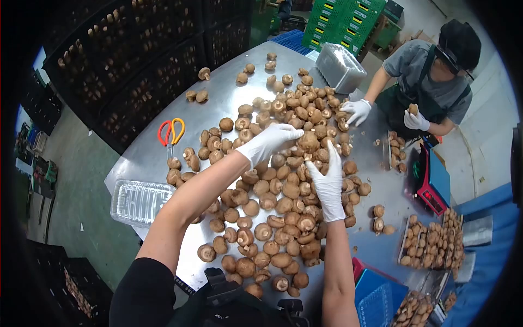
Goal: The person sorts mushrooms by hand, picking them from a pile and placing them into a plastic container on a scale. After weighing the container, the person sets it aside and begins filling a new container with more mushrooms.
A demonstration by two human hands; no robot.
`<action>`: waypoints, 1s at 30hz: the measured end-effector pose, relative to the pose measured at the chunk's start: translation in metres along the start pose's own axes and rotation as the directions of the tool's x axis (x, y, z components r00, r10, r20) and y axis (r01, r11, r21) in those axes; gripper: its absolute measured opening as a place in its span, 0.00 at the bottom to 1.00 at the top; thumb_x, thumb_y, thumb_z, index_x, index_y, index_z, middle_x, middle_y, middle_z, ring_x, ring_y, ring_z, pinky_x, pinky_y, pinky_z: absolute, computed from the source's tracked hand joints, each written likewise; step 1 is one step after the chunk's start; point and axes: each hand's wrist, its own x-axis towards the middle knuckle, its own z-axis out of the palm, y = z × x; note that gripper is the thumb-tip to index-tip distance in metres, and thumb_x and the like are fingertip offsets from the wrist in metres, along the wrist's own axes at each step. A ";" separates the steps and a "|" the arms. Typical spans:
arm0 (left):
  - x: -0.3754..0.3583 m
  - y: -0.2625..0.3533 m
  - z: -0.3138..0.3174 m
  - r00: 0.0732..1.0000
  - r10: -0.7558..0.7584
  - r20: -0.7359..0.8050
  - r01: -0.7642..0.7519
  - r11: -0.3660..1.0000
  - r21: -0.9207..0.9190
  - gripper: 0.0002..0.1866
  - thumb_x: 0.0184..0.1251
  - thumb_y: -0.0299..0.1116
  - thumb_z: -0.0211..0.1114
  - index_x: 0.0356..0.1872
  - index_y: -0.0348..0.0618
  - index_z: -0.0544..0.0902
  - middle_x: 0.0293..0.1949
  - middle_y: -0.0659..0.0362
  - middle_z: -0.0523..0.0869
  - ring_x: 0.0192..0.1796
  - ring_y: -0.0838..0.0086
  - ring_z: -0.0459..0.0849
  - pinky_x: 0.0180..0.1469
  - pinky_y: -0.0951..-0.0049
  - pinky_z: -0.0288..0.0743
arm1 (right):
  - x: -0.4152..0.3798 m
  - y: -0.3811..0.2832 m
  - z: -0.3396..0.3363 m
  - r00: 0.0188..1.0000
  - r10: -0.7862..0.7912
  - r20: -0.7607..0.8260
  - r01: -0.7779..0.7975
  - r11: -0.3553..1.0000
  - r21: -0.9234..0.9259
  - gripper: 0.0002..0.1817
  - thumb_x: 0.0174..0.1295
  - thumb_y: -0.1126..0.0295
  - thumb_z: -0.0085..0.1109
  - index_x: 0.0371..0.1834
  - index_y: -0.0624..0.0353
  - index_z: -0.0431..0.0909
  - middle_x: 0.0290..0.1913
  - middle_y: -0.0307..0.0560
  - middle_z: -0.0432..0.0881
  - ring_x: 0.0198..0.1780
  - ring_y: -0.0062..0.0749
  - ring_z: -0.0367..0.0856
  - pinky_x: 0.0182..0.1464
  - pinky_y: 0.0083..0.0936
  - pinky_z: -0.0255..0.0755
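Note:
Both of my hands wear white gloves and are over a large heap of brown shiitake mushrooms [283, 188] on the metal table. My left hand [274, 140] reaches in from the left, its fingers closed at the edge of a big brown mushroom [309, 141]. My right hand [328, 184] lies just right of that mushroom, thumb and fingers spread apart over the heap. Part of the left fingers is hidden behind the hand. Orange-and-yellow-handled scissors [171, 134] lie left of the heap. Near my left forearm is a clear plastic tray [140, 203].
Across the table, a co-worker [430, 82] in white gloves touches the heap and holds a mushroom. Stacked clear trays [341, 68] stand at the back. A red-and-blue scale [433, 182] and filled mushroom trays [433, 240] are on the right. Black crates [136, 60] line the left.

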 end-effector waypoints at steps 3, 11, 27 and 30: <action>-0.023 -0.013 0.004 0.995 0.027 0.096 -0.038 0.992 0.123 0.13 0.70 0.43 0.62 0.37 0.42 0.83 0.30 0.65 0.83 0.29 0.83 0.80 0.30 0.83 0.72 | -0.002 -0.018 0.011 0.969 0.142 0.203 -0.213 0.895 0.392 0.41 0.54 0.62 0.71 0.70 0.60 0.62 0.62 0.57 0.72 0.62 0.45 0.74 0.63 0.33 0.68; -0.108 -0.055 -0.017 0.924 0.354 -0.142 -0.182 0.737 0.651 0.17 0.64 0.41 0.64 0.51 0.45 0.82 0.46 0.60 0.84 0.46 0.71 0.83 0.47 0.70 0.78 | -0.027 -0.024 -0.013 0.813 0.010 0.582 0.158 0.959 -0.236 0.31 0.51 0.53 0.70 0.57 0.57 0.77 0.53 0.54 0.80 0.56 0.49 0.77 0.60 0.37 0.70; -0.188 -0.099 -0.037 0.900 0.434 -0.040 -0.035 0.164 0.986 0.18 0.62 0.42 0.63 0.53 0.54 0.81 0.62 0.55 0.76 0.47 0.61 0.83 0.45 0.63 0.78 | -0.073 -0.011 -0.009 0.868 0.068 0.491 0.280 0.750 -0.600 0.25 0.61 0.51 0.57 0.64 0.36 0.74 0.73 0.46 0.61 0.74 0.56 0.51 0.70 0.62 0.48; -0.203 -0.102 -0.040 0.913 0.406 -0.040 -0.037 0.180 0.983 0.22 0.63 0.42 0.63 0.58 0.54 0.78 0.62 0.54 0.76 0.51 0.59 0.82 0.49 0.63 0.78 | -0.085 -0.020 -0.032 0.856 0.159 0.493 0.220 0.749 -0.625 0.19 0.61 0.50 0.57 0.53 0.39 0.83 0.72 0.43 0.64 0.74 0.55 0.52 0.70 0.60 0.48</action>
